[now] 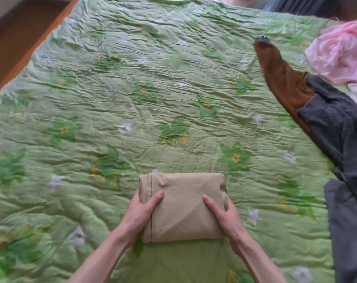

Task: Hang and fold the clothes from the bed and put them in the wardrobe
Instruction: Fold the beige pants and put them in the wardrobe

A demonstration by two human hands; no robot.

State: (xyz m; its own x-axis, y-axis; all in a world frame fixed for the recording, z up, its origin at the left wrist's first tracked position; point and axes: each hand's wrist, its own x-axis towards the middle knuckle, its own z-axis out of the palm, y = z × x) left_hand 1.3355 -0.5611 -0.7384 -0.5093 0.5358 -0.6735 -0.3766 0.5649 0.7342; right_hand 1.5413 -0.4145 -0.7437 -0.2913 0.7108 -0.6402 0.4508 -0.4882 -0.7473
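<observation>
— A bedroom in a home?
— Yes. A wide bed (194, 260) under a crumpled green floral quilt (132, 88).
— Anything else?
— Loose clothes along the bed's right edge: a brown and grey garment (308, 103), pink fabric (340, 52) at the far right corner. Wooden floor (12, 37) past the left edge, curtains (295, 5) beyond the far edge.

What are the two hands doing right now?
Left hand: grips the folded beige cloth by its left edge.
Right hand: grips the same cloth's right edge.
</observation>
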